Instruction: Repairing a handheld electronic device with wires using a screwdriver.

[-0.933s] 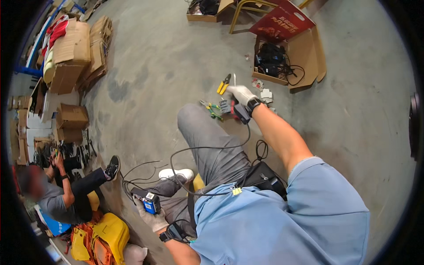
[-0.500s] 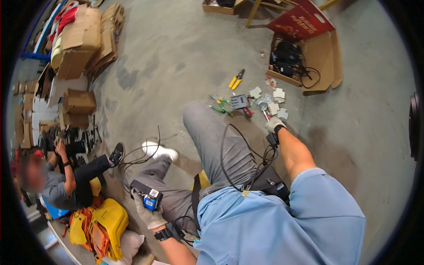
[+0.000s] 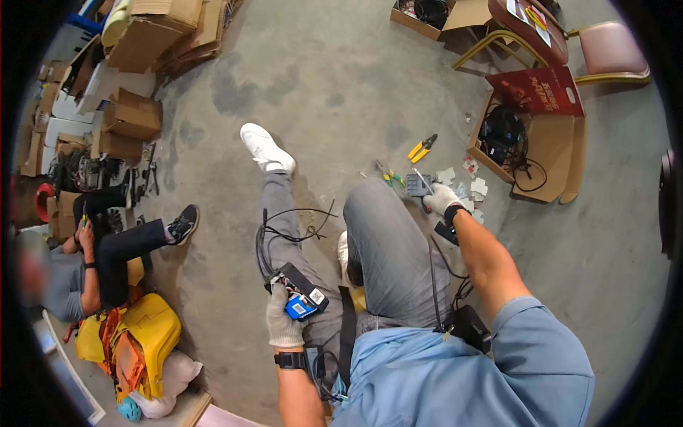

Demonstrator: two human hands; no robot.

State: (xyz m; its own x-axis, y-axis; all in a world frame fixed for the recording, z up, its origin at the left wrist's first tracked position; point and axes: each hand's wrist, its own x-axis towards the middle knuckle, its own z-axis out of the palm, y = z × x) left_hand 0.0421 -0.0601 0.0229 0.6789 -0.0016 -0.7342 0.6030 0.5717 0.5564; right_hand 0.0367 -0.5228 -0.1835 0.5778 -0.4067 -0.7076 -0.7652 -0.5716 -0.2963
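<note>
My left hand, in a knit glove, grips an opened black device case above my left thigh. A blue battery pack and small wires show in the case, and black cables trail from it. Off to the right, my gloved right hand is closed on a slim tool with a metal shaft; its handle is hidden by the fingers. The shaft overlaps a grey block-shaped case. Close by lie pale flat pieces, green-handled pliers and yellow-handled wire strippers.
An open cardboard box with black devices and cables stands at the right, near chairs. At the left, another person sits beside a yellow plastic shell. Cardboard boxes are piled behind. Black cables hang by my right hip.
My left hand has lifted the device inward over my thigh, turning it. The slim tool in my right hand now points over the grey case. My left leg has stretched forward, and the view has shifted.
</note>
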